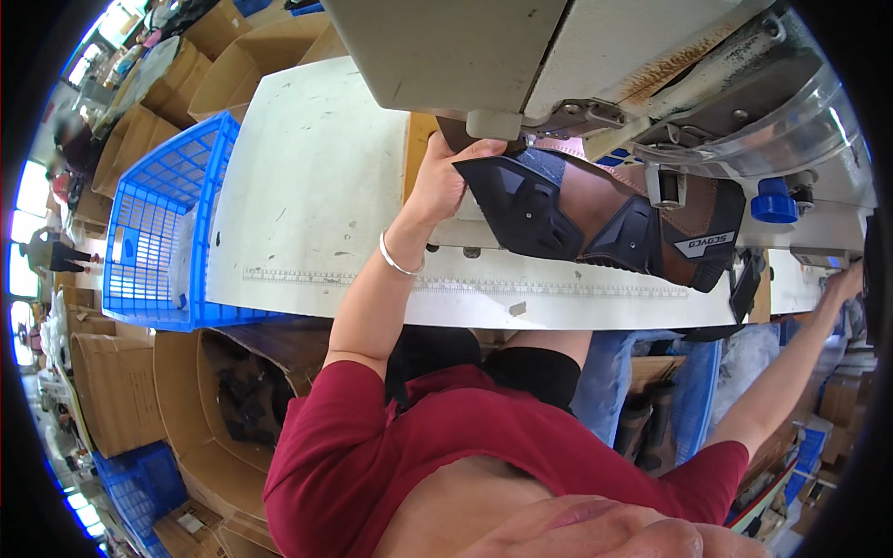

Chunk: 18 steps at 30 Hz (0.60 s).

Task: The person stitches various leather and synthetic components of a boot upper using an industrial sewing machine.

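A brown and black boot [605, 214] lies on its side under the head of a sewing machine [446, 56], its sole end toward the right. Black moulded panels cover the shaft, and a pale label sits near the heel. My left hand [442, 181], with a white bangle on the wrist, is closed on the boot's upper edge at its left end, thumb on the outside. Stretched far to the right, my right hand [845, 281] reaches a dark upright part at the machine's right end. Its fingers are too hidden there to make out.
A white worktable [298, 186] with a printed ruler strip lies beneath the machine. Left of it stands a blue plastic crate [167, 232]. Open cardboard boxes [191, 409] crowd the floor at left, one holding dark pieces. More boots [651, 428] stand in a container below the table.
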Motion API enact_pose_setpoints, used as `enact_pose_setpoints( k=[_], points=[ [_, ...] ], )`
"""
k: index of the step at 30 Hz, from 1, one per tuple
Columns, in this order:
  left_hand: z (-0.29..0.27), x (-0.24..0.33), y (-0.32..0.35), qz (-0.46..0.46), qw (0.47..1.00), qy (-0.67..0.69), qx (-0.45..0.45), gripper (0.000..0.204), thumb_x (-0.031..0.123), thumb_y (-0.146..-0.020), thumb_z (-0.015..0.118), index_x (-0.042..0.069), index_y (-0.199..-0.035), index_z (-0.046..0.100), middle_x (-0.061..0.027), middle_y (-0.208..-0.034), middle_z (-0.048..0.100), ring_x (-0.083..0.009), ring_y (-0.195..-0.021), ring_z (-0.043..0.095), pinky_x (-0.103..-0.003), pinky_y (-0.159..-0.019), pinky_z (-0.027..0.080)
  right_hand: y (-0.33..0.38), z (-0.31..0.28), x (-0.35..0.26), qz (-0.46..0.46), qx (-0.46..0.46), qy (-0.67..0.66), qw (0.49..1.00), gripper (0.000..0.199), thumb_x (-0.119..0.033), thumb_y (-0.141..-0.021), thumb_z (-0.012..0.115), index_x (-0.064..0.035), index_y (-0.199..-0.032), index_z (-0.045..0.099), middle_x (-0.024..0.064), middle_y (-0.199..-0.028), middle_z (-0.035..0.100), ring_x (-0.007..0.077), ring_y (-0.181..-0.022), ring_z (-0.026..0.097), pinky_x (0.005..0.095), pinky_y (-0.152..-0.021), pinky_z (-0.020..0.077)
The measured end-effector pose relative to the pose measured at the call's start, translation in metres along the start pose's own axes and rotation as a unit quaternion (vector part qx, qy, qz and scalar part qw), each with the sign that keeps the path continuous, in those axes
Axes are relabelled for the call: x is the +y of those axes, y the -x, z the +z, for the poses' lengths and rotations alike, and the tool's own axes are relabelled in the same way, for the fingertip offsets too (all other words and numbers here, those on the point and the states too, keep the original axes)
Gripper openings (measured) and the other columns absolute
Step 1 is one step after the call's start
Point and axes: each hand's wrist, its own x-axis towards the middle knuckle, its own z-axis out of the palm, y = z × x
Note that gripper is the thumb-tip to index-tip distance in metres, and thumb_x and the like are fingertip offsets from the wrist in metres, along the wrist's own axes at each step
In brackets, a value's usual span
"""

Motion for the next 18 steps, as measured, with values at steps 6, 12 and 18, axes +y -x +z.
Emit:
enact_pose_setpoints(
  k=[6,12,18],
  points=[
    [-0.031,-0.008,0.004,0.033,0.998,-0.003,-0.052,0.024,0.007,-0.087,0.065,-0.008,-0.105,0.061,-0.0101,-0.099,0.065,-0.0168,-0.092,0.062,-0.029,-0.084,0.050,0.058,0.017,-0.179,0.009,0.036,0.061,0.997,0.042,-0.027,-0.096,0.048,0.0084,-0.118,0.053,0.0175,-0.116,0.058,0.0242,-0.097,0.059,0.0356,-0.084,0.0496],
    [-0.028,-0.006,0.006,0.045,0.997,-0.022,-0.051,0.024,0.010,-0.086,0.067,-0.006,-0.103,0.062,-0.0083,-0.098,0.065,-0.0139,-0.089,0.061,-0.027,-0.082,0.049,0.310,0.061,-0.350,-0.154,-0.328,-0.065,0.930,0.038,-0.026,-0.093,0.052,0.0036,-0.116,0.054,0.0158,-0.114,0.058,0.0257,-0.107,0.053,0.0387,-0.096,0.0384],
    [-0.023,-0.008,0.004,0.066,0.995,0.025,-0.077,0.029,0.012,-0.085,0.068,-0.002,-0.109,0.060,-0.0047,-0.100,0.064,-0.0115,-0.091,0.059,-0.025,-0.082,0.046,0.353,0.110,-0.347,-0.129,-0.392,0.022,0.911,0.045,-0.008,-0.079,0.069,-0.0012,-0.121,0.057,0.0101,-0.118,0.061,0.0217,-0.101,0.057,0.0313,-0.091,0.0419]
  ],
)
